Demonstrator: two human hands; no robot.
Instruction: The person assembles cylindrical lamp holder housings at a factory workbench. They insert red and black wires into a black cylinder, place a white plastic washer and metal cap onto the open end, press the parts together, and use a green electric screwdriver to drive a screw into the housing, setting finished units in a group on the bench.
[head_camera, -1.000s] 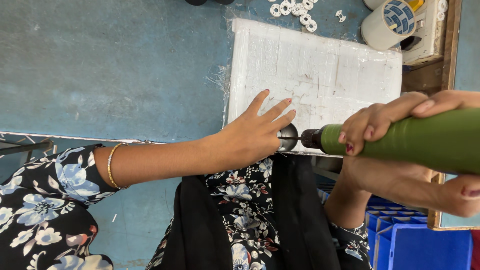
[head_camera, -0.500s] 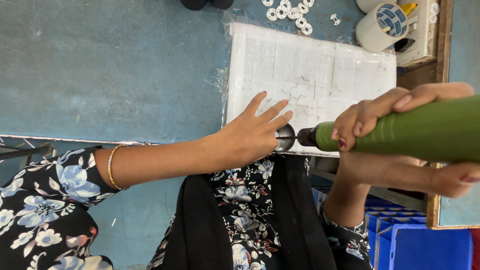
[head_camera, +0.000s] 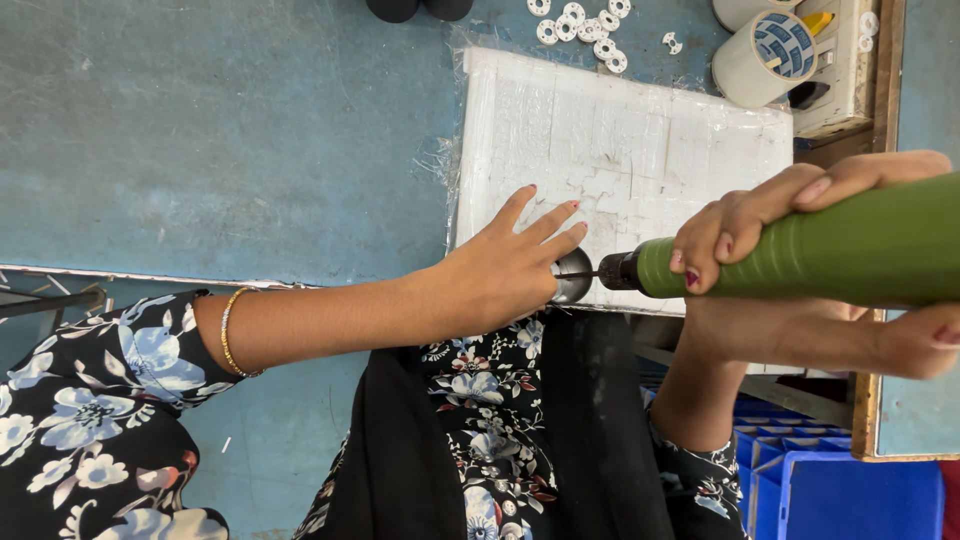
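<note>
Blue-grey worktop (head_camera: 220, 130) carries a white plastic-wrapped foam block (head_camera: 640, 160) at its near edge. At that edge the left hand (head_camera: 500, 270) presses fingers-spread on a small shiny metal part (head_camera: 572, 277), while the right hand (head_camera: 790, 260) clamps a green cylindrical power screwdriver (head_camera: 830, 255), its bit touching the part. Beyond the block lie small white plastic rings (head_camera: 590, 25) and a white tape roll (head_camera: 765, 55).

matt green plastic body on the power screwdriver (head_camera: 800, 250), dark metal at the chuck. shiny polished metal on the small round part (head_camera: 572, 277). white foam-like slab (head_camera: 620, 160) under glossy, crinkled clear film. worn, scratched blue painted worktop (head_camera: 220, 130). glossy white plastic rings (head_camera: 585, 22). paper-faced tape roll (head_camera: 765, 55). smooth blue plastic bins (head_camera: 850, 490).
</note>
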